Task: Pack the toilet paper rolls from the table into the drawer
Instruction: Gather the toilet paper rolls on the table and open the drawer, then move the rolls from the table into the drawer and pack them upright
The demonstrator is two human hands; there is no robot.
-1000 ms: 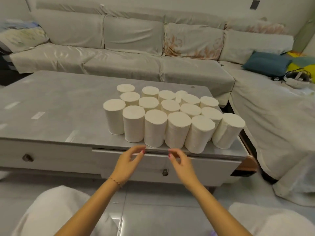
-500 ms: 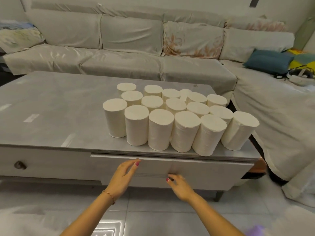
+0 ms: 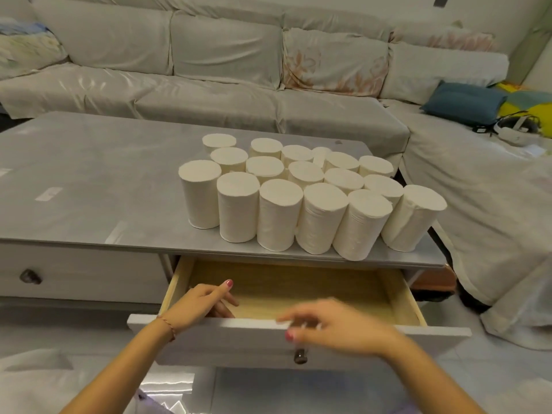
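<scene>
Several white toilet paper rolls (image 3: 310,216) stand upright in a tight cluster on the right half of the grey table (image 3: 89,174), close to its front edge. Below them the drawer (image 3: 401,297) is pulled out, and its wooden inside shows nothing in it. My left hand (image 3: 197,309) grips the top of the white drawer front (image 3: 239,345) at its left end, fingers curled inside. My right hand (image 3: 337,327) is blurred over the middle of the drawer front, just above the dark knob (image 3: 300,356), fingers spread and holding nothing.
A second drawer with a knob (image 3: 30,276) sits shut to the left. A covered sofa (image 3: 209,94) wraps behind and to the right of the table, with a blue cushion (image 3: 464,101) and a headset (image 3: 513,127) on it. The floor is tiled.
The drawer was shut and now stands pulled out towards me. My left hand has gone from its face to its top edge. My right hand has risen from near the knob.
</scene>
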